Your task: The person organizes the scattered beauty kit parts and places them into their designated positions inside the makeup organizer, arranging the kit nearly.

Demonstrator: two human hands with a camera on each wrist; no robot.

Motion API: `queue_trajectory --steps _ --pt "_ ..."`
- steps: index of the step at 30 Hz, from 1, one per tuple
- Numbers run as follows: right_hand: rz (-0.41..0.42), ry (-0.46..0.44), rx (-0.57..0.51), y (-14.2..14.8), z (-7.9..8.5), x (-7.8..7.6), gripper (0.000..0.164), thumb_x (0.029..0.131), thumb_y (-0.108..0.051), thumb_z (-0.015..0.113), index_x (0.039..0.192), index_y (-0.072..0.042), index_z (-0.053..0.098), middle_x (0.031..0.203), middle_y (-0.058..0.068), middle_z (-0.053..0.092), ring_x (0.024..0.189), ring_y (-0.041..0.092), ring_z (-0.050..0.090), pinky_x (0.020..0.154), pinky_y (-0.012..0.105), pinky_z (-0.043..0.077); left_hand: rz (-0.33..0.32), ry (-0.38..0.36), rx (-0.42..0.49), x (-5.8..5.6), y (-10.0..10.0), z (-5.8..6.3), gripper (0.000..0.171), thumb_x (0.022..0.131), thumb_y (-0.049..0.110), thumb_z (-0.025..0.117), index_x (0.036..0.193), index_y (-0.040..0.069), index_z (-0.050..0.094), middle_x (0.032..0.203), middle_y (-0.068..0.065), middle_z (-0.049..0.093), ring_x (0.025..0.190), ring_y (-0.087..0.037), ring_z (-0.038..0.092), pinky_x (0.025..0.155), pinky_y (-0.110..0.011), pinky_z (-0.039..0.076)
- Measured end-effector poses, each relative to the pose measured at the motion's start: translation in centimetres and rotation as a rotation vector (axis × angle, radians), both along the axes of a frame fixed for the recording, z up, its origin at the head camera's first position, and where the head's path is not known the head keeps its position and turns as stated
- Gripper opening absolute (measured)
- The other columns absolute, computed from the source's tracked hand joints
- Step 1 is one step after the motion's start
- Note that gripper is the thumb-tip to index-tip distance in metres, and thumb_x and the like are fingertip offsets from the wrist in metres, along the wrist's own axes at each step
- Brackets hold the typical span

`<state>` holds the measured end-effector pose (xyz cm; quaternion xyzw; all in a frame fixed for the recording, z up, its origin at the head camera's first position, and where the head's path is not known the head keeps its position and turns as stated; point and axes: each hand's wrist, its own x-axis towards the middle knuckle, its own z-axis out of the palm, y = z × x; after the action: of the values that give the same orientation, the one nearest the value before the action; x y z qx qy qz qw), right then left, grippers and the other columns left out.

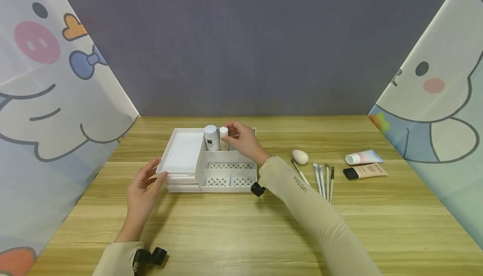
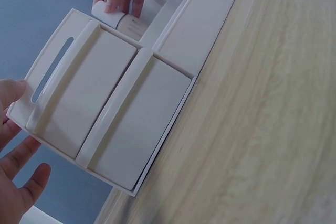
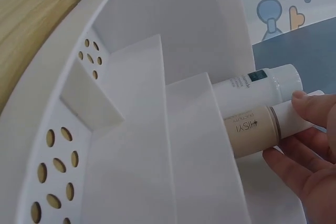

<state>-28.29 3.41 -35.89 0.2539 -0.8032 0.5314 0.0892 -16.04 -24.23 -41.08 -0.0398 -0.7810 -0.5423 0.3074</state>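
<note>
A white makeup organizer (image 1: pixel 183 150) with drawers on its left half stands on the table. My left hand (image 1: pixel 143 188) holds its front left corner, thumb on the front edge and fingers along the side. In the rear compartment my right hand (image 1: pixel 244 141) pinches the white cap of a beige foundation bottle (image 3: pixel 253 131) between thumb and fingers. This bottle stands right beside a white bottle (image 1: pixel 212 138) with a dark label. Two drawer fronts (image 2: pixel 128 124) face the left wrist view. Lower, perforated compartments (image 1: pixel 230 181) lie at the organizer's front right.
Right of the organizer lie an egg-shaped makeup sponge (image 1: pixel 300 157) and several makeup brushes (image 1: pixel 327 179). Farther right are a white-capped tube (image 1: pixel 364 157) and a beige black-capped tube (image 1: pixel 366 171). A grey panel (image 1: pixel 249 58) rises behind the wooden table (image 1: pixel 211 234).
</note>
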Motion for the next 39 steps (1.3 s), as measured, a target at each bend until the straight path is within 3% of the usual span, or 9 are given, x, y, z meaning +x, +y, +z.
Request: queue_trajectory --steps 18,29,39 --pt "-0.011 -0.071 0.095 -0.1 -1.1 -0.3 0.03 0.09 -0.004 0.074 0.117 0.0 0.061 0.104 0.012 0.066 0.095 0.025 0.066 0.082 0.028 0.055 0.001 -0.015 0.0 0.1 -0.1 -0.1 0.041 0.088 -0.011 0.068 0.129 -0.005 0.061 0.121 0.012 0.064 0.103 0.004 0.06 0.08 -0.01 0.048" --pt "-0.007 -0.072 0.099 -0.1 -1.3 -0.4 0.031 0.09 -0.003 0.073 0.118 0.001 0.06 0.106 0.014 0.066 0.098 0.027 0.066 0.085 0.029 0.055 0.014 -0.028 -0.018 0.0 -0.1 0.0 0.041 0.088 -0.01 0.068 0.129 -0.006 0.06 0.126 -0.007 0.065 0.103 0.006 0.059 0.081 -0.011 0.048" --pt "0.006 -0.09 0.079 0.0 -1.1 -0.4 0.033 0.091 -0.003 0.071 0.121 0.0 0.059 0.111 0.014 0.064 0.107 0.027 0.063 0.093 0.029 0.053 0.01 -0.025 -0.009 0.0 0.0 0.0 0.041 0.089 -0.01 0.068 0.129 -0.006 0.061 0.123 0.003 0.066 0.103 0.006 0.06 0.081 -0.01 0.048"
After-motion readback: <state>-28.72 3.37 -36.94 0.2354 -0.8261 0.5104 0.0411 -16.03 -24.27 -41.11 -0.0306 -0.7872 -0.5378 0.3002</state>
